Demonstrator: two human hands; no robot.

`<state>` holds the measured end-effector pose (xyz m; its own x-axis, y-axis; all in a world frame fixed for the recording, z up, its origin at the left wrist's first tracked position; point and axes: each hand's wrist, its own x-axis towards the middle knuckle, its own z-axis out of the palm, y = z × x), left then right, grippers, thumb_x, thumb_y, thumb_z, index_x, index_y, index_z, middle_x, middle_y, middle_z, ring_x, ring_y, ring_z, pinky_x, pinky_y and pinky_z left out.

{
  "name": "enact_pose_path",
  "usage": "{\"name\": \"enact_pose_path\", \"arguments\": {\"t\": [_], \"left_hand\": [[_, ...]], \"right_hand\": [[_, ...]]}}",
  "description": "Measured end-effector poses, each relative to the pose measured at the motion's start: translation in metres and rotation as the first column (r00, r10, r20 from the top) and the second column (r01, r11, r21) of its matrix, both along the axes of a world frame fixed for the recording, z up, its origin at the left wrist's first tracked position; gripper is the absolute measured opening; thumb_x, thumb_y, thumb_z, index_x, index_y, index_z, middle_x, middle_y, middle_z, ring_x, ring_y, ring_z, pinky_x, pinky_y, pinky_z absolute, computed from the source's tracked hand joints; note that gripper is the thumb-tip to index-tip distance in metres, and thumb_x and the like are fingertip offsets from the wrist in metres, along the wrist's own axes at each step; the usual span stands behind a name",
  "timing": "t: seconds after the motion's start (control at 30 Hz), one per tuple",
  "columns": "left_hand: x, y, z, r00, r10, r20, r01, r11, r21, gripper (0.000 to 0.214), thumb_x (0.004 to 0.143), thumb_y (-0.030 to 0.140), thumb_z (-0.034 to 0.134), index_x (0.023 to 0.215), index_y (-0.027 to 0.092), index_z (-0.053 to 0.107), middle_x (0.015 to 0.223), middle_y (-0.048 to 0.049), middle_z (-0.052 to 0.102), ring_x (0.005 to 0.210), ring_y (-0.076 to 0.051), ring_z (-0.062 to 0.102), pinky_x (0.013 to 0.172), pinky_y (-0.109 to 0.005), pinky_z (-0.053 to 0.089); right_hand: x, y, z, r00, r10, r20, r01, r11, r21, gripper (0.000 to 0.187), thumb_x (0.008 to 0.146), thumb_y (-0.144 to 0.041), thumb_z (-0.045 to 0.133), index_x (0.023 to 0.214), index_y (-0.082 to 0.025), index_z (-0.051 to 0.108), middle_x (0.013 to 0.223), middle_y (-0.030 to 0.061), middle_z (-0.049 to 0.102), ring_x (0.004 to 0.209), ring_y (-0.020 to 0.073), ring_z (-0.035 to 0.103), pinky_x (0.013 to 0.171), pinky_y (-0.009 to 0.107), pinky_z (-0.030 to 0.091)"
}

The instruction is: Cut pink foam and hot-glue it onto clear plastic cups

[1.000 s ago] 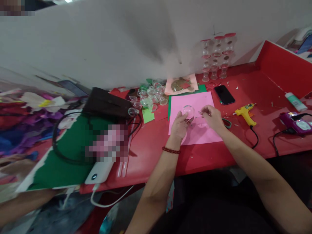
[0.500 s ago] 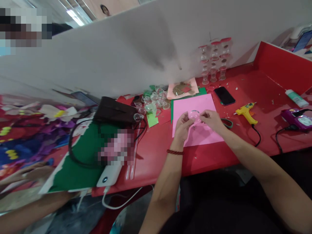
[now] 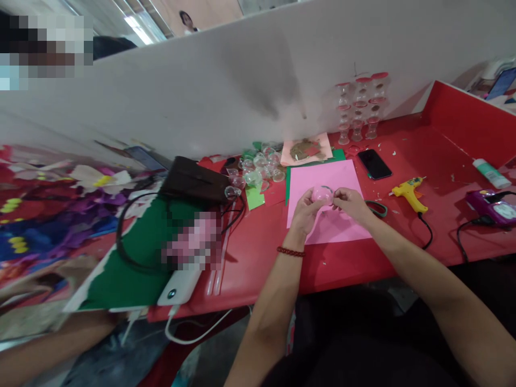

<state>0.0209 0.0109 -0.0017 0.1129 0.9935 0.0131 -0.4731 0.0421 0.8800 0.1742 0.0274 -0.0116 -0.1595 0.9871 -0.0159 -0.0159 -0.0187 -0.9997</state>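
- left hand (image 3: 305,213): fingers curled round a clear round piece (image 3: 322,194), holding it above the pink sheet (image 3: 301,180).
- right hand (image 3: 350,205): fingers drawn narrow at the right edge of the piece; cannot tell whether they pinch the edge or something small.
- main risk, as judged: the piece looks thin and slick. too hard a squeeze from the left fingers could dent or crack it; too light a hold could let it slip onto the sheet below.
- uneven push from the right fingers could twist it in the left grip, likely smudging or skewing whatever sits at the edge.
- clear on pink, the edge reads poorly; a misjudged placing seems easy.
- scissors (image 3: 378,208) just right of the right fingers, partly behind the wrist: a sideways sweep might knock them.
- yellow glue gun (image 3: 409,194) farther right, cord (image 3: 429,231) trailing toward the near edge of the worktop (image 3: 250,252). a forearm snagging the cord could drag it; if hot, its nozzle could burn.
- stacked clear cups (image 3: 358,107) stand beyond the right fingers, tall and slender; a jolt to the worktop could topple them.
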Motion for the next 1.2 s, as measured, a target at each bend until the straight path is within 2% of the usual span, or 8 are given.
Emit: {"name": "enact_pose_path", "arguments": {"t": [0.2,0.37,0.5,0.7,0.83,0.93,1.07,1.2], "left_hand": [[0.0,0.002,-0.002,0.999,-0.033,0.012,0.033,0.999,0.005,0.053,0.059,0.021,0.086,0.109,0.017,0.069,0.093,-0.0035,0.075,0.071,-0.013,0.064,0.063,-0.025,0.048],[-0.001,0.003,-0.003,0.999,-0.007,0.046,0.008,1.0,-0.024,0.05,0.057,0.023,0.089,0.103,0.018,0.068,0.097,-0.0028,0.075,0.08,-0.013,0.066,0.073,-0.025,0.051],[-0.002,0.003,-0.002,0.999,0.0,0.043,0.003,0.998,-0.06,0.048,0.051,0.024,0.093,0.093,0.017,0.069,0.087,-0.0006,0.074,0.075,-0.012,0.065,0.074,-0.025,0.051],[-0.009,0.002,0.001,0.991,-0.121,-0.057,0.116,0.989,-0.095,0.046,0.052,0.025,0.093,0.092,0.015,0.072,0.082,-0.0012,0.072,0.068,-0.012,0.062,0.063,-0.024,0.046],[-0.01,0.006,-0.003,0.998,-0.059,0.021,0.06,0.994,-0.087,0.052,0.05,0.028,0.096,0.094,0.017,0.073,0.089,-0.0014,0.073,0.075,-0.013,0.065,0.069,-0.025,0.05],[-0.01,0.009,-0.008,0.995,0.002,0.095,0.009,0.994,-0.109,0.044,0.054,0.029,0.095,0.09,0.018,0.072,0.088,-0.0009,0.073,0.076,-0.012,0.066,0.074,-0.026,0.053],[-0.01,0.012,-0.011,0.996,0.068,0.062,-0.057,0.983,-0.174,0.034,0.054,0.021,0.093,0.079,0.015,0.07,0.075,0.0001,0.071,0.066,-0.012,0.066,0.071,-0.028,0.053],[-0.01,0.011,-0.01,0.995,0.097,0.014,-0.094,0.985,-0.146,0.034,0.051,0.024,0.093,0.075,0.014,0.072,0.071,-0.0014,0.072,0.059,-0.012,0.063,0.063,-0.027,0.051]], "right_hand": [[0.001,-0.002,0.003,0.996,0.084,0.018,-0.084,0.996,-0.014,0.005,0.064,-0.023,0.064,0.063,-0.02,0.061,0.059,-0.0002,0.069,0.053,0.011,0.06,0.053,0.021,0.046],[0.003,0.0,0.003,0.999,0.042,0.024,-0.042,0.999,0.005,0.01,0.064,-0.029,0.064,0.064,-0.021,0.059,0.06,-0.0005,0.068,0.055,0.0121,0.061,0.054,0.022,0.045],[0.005,0.0,0.003,0.996,-0.003,0.087,-0.005,0.996,0.094,0.013,0.067,-0.033,0.063,0.067,-0.022,0.055,0.063,-0.0019,0.066,0.061,0.0139,0.062,0.059,0.025,0.046],[0.007,-0.003,0.006,0.978,-0.07,0.196,0.017,0.965,0.26,0.011,0.07,-0.033,0.062,0.071,-0.022,0.06,0.061,-0.0041,0.06,0.061,0.0144,0.058,0.061,0.026,0.045],[0.009,-0.002,0.011,0.99,-0.05,0.129,0.027,0.985,0.172,0.017,0.071,-0.039,0.065,0.072,-0.021,0.063,0.058,-0.0024,0.062,0.058,0.0145,0.06,0.059,0.027,0.047],[0.009,-0.001,0.011,0.995,-0.094,0.018,0.092,0.992,0.085,0.026,0.07,-0.045,0.07,0.073,-0.021,0.062,0.06,-0.0006,0.065,0.059,0.0145,0.064,0.059,0.026,0.051],[0.008,-0.001,0.01,0.996,-0.081,-0.047,0.082,0.997,0.009,0.031,0.067,-0.048,0.077,0.073,-0.02,0.062,0.063,0.0007,0.069,0.061,0.0148,0.068,0.06,0.026,0.055],[0.007,-0.002,0.01,0.998,-0.046,-0.037,0.044,0.998,-0.039,0.031,0.065,-0.046,0.077,0.07,-0.021,0.06,0.059,-0.0015,0.066,0.056,0.0141,0.067,0.056,0.024,0.053]]}}
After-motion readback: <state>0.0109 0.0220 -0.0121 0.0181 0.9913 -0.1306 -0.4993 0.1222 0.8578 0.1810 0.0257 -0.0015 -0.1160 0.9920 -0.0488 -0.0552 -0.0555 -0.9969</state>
